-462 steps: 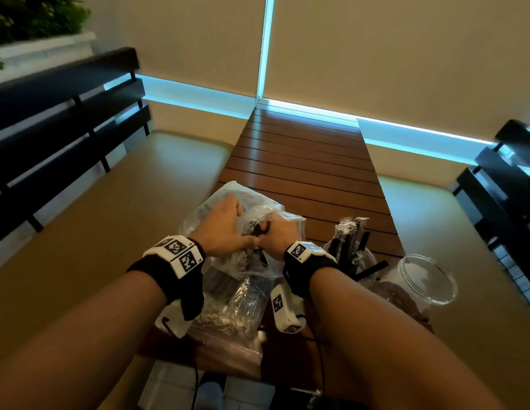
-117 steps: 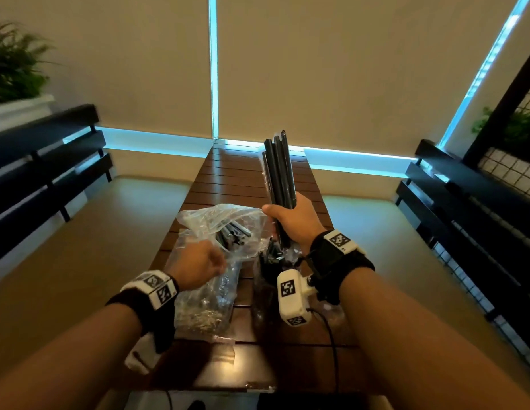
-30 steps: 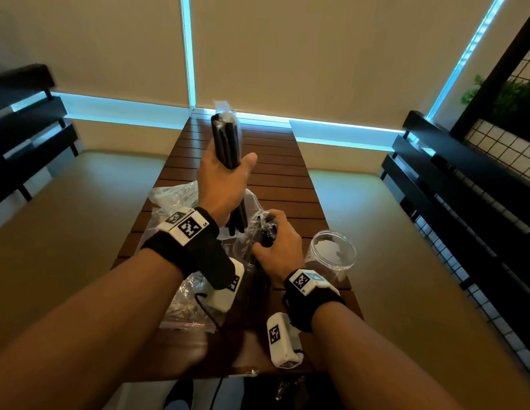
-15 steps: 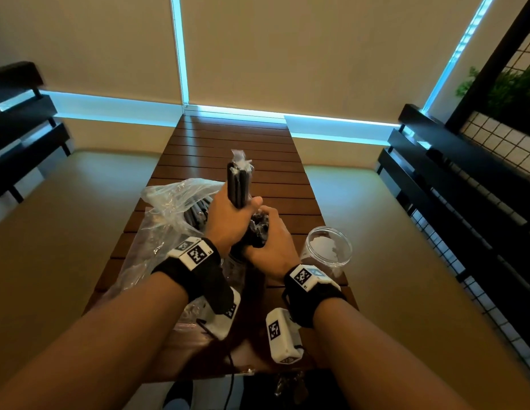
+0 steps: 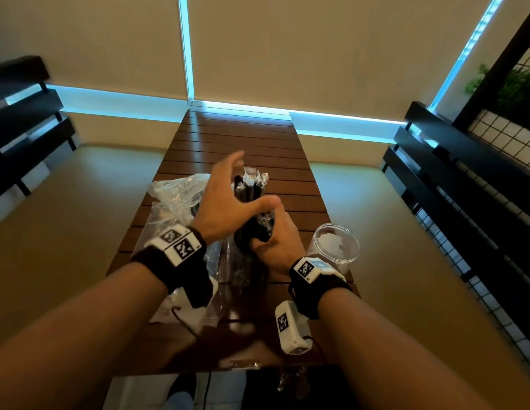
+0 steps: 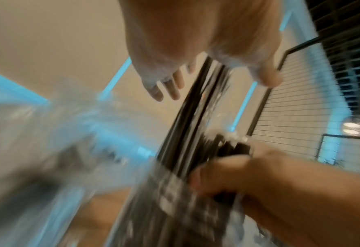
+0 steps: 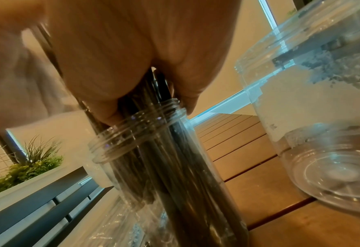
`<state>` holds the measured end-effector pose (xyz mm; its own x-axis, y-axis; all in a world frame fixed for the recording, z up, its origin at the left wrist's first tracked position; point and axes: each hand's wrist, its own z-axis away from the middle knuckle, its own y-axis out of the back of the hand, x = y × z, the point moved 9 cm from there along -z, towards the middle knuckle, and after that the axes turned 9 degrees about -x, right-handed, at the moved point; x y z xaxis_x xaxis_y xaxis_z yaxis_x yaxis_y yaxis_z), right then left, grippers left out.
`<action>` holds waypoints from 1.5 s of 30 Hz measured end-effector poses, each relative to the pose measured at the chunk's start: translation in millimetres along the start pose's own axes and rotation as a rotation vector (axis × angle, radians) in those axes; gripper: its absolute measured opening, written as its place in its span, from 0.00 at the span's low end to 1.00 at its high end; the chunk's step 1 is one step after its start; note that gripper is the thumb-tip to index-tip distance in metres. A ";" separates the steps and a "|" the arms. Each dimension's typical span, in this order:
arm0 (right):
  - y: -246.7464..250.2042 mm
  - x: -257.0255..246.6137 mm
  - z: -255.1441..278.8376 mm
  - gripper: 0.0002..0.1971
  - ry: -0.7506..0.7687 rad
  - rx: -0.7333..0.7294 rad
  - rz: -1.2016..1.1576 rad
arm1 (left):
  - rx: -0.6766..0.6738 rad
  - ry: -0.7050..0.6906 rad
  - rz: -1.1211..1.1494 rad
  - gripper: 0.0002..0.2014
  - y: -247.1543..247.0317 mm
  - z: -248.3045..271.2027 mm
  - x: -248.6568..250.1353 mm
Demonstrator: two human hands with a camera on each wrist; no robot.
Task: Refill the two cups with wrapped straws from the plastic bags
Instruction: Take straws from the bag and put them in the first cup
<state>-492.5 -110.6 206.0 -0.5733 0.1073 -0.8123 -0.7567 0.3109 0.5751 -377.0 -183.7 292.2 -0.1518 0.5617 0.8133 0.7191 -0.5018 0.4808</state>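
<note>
1. Slatted dark-brown wooden table runs away towards a beige blind with blue light at its edges; all the action sits at the near end.

2. Big change from half a second ago: the left hand has let go! It was wrapped round the bundle of black wrapped straws; now its fingers are spread and straight, holding nothing, with the straw tops just beyond the palm.

3. Those straws now stand upright in the clear plastic cup with a threaded rim, their crinkled wrapper ends poking up between the left thumb and forefinger.

4. The right hand stays put, fingers curled round the straws just above the cup's rim, gathering them together. The right wrist view shows the dark straws running down from the fingertips into the cup.

5. To the outside of the right hand, beyond its knuckles, stands the second clear plastic cup, with no straws visible in it.

6. Behind the left palm lies the crumpled clear plastic bag; dark straws seem to remain inside, though the left wrist view is too blurred to be sure.

7. What it means: my read is that cup one is nearly full, and the freed left hand looks ready for the bag, with cup two still to fill.
</note>
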 end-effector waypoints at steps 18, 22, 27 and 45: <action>-7.6 -12.9 -0.1 0.43 0.051 -0.057 0.125 | -0.417 -0.106 -0.608 0.47 -56.5 19.9 -14.8; -2.6 -3.8 2.4 0.42 -0.026 -0.023 0.139 | -0.520 -0.033 -0.522 0.50 -73.5 27.5 -23.2; 17.6 1.1 2.7 0.48 -0.096 0.086 0.141 | -0.242 -0.024 -0.364 0.35 -22.7 4.2 -11.8; -72.8 -109.9 -48.8 0.05 0.102 -0.322 0.845 | 0.172 0.549 -0.240 0.01 81.9 20.0 -135.2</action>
<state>-389.8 -191.1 258.1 -0.9905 0.0905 -0.1038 -0.1139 -0.1140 0.9869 -284.1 -287.6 215.1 -0.6162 0.2027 0.7610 0.7137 -0.2649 0.6484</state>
